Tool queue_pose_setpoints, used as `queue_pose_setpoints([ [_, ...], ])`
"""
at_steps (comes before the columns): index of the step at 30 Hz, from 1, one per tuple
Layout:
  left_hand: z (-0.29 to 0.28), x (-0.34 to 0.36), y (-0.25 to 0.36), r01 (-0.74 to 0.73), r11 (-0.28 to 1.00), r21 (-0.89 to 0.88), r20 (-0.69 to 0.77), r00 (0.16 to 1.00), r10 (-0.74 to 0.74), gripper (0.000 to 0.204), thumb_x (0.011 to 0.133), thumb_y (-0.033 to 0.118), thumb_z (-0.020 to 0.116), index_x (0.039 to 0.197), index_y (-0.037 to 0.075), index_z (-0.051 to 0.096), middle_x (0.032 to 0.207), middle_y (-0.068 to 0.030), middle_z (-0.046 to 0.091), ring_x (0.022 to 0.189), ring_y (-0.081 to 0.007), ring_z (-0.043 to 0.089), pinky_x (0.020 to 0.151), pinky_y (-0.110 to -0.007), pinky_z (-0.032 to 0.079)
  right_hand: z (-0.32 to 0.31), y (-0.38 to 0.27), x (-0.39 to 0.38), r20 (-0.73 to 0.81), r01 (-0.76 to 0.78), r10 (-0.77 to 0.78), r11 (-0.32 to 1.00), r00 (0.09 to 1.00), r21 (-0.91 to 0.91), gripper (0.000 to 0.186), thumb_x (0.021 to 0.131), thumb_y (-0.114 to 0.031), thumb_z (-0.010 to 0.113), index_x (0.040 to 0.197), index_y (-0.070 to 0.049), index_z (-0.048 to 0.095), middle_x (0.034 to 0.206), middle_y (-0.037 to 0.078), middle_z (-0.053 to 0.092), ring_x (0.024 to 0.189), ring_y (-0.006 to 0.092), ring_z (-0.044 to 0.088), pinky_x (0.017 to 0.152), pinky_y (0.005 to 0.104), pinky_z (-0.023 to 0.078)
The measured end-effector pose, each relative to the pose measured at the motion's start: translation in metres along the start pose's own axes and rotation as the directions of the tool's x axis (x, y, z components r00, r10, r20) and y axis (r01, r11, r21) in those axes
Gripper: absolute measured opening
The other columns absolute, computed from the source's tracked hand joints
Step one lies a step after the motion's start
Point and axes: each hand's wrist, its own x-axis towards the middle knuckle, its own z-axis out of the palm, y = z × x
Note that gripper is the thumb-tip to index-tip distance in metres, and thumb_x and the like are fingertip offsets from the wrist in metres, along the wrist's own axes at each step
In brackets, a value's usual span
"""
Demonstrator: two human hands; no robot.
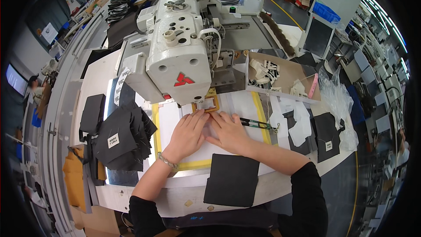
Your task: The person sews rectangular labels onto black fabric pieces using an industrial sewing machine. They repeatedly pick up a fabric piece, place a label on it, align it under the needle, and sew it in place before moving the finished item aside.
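Nearest to me, a square black fabric panel (231,180) lies flat at the table's front edge, just below the yellow-taped white work plate (258,114). Above it I see both hands resting on that plate. My left hand (187,134) lies palm down with its fingers stretched forward and held close together; a metal bracelet (167,161) circles the wrist. My right hand (228,131) lies flat too, fingers slightly fanned and pointing left, touching the left hand. Both press a pale, nearly see-through sheet (215,123) whose edges I cannot make out clearly. Their fingertips reach just short of the small orange frame clamp (211,103) under the sewing machine head (184,39).

To the left, a heap of black fabric pieces (120,138) carries a small white rectangular label (113,140). To the right, green-handled thread snips (256,124) lie across the yellow tape, then white cut-out pieces (298,123) and another black piece with a white tag (328,145).

Farther back, an open cardboard tray (285,68) holds small black-and-white labels, with a pink strip (313,85) leaning on its edge. A red emblem (183,79) marks the machine's white front. Blue bins (326,12) stand far off.
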Motion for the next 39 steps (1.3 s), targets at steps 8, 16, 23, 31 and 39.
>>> queue_pose_setpoints([
  [8, 0.009, 0.021, -0.006, 0.004, 0.999, -0.052, 0.022, 1.0, -0.002, 0.05, 0.087, 0.022, 0.054, 0.133, 0.002, 0.048, 0.132, -0.02, 0.053, 0.122, -0.0354, 0.051, 0.106, -0.044, 0.037, -0.002, -0.002, 0.001, -0.054, 0.004, -0.007, 0.999, 0.998, -0.046, 0.067, 0.088, -0.052, 0.058, 0.131, 0.0, 0.053, 0.133, 0.009, 0.053, 0.12, 0.0224, 0.045, 0.094, 0.0433, 0.034],
  [16, 0.018, 0.026, -0.01, 0.012, 0.997, -0.072, 0.027, 1.0, -0.01, 0.05, 0.088, 0.024, 0.055, 0.132, 0.001, 0.048, 0.128, -0.0192, 0.055, 0.117, -0.035, 0.053, 0.103, -0.044, 0.039, 0.003, -0.001, 0.0, -0.087, 0.005, -0.007, 1.0, 0.996, -0.024, 0.062, 0.089, -0.053, 0.057, 0.123, -0.002, 0.059, 0.136, 0.011, 0.051, 0.12, 0.0247, 0.044, 0.092, 0.0464, 0.034],
  [23, 0.021, 0.028, -0.01, -0.013, 1.0, -0.027, -0.019, 1.0, 0.012, 0.049, 0.085, 0.022, 0.058, 0.129, -0.001, 0.052, 0.121, -0.0212, 0.058, 0.113, -0.034, 0.056, 0.1, -0.043, 0.04, 0.005, -0.001, 0.0, -0.079, 0.007, -0.011, 0.999, 0.997, -0.043, 0.061, 0.088, -0.054, 0.057, 0.121, -0.002, 0.06, 0.134, 0.012, 0.051, 0.119, 0.0246, 0.044, 0.092, 0.0455, 0.033],
  [31, 0.026, 0.032, -0.016, 0.001, 0.997, -0.073, -0.044, 0.999, -0.005, 0.045, 0.079, 0.013, 0.058, 0.122, -0.001, 0.054, 0.109, -0.0184, 0.063, 0.103, -0.0328, 0.059, 0.094, -0.043, 0.042, -0.002, -0.003, -0.001, -0.081, 0.028, -0.032, 0.998, 0.996, -0.05, 0.059, 0.084, -0.051, 0.063, 0.12, -0.004, 0.061, 0.131, 0.011, 0.054, 0.116, 0.0233, 0.047, 0.09, 0.0425, 0.034],
  [39, 0.026, 0.032, -0.014, -0.018, 1.0, 0.003, -0.079, 0.997, 0.019, 0.044, 0.073, 0.004, 0.06, 0.117, 0.001, 0.056, 0.107, -0.0168, 0.065, 0.099, -0.0308, 0.062, 0.092, -0.041, 0.044, -0.036, 0.036, -0.027, -0.164, 0.02, -0.019, 1.0, 0.986, 0.004, 0.046, 0.076, -0.031, 0.076, 0.116, -0.012, 0.065, 0.108, -0.001, 0.063, 0.099, 0.0153, 0.055, 0.082, 0.039, 0.033],
])
